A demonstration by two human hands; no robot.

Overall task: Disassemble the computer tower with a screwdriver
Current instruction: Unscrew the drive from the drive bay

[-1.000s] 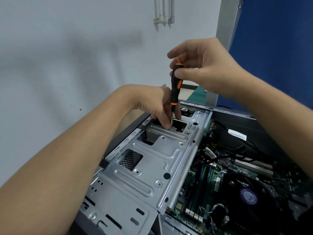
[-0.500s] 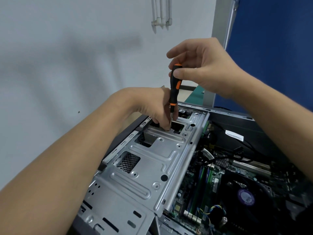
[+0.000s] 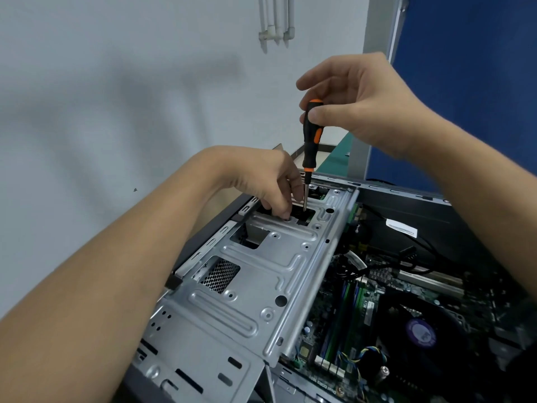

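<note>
Step in hand: judged to be backing out a screw at the far end of the bracket (image 3: 261, 280), the silver plate spanning the left side of the open tower (image 3: 436, 225).
Tower: lies on its side with the cover off; board (image 3: 343, 312) and fan (image 3: 421, 334) are exposed on the right.
Screwdriver (image 3: 310, 135): nearly upright, tip down in the dark cutout (image 3: 308, 218) near the bracket's far edge. The tip and any screw are hidden.
Right hand (image 3: 366, 106): thumb and fingertips pinch the top of the handle from the right, the other fingers loosely spread above it.
Left hand (image 3: 261, 175): reaches across the bracket, fingers bent down, tips at the cutout's near rim just beside the shaft. Whether they pinch anything or merely press the metal cannot be told.
Doing it well: hold the shaft in line with the screw, not leaning. Bear down lightly while twirling the handle between the fingertips, so the tip does not slip out.
Left hand's use: steady the shaft low down and be ready to catch the screw as it comes free.
Risk: a loose screw could drop through the cutout or roll right onto the board, awkward to fish out.
Check: once it is free, see whether the bracket lifts before forcing it; other screws may hold it.
</note>
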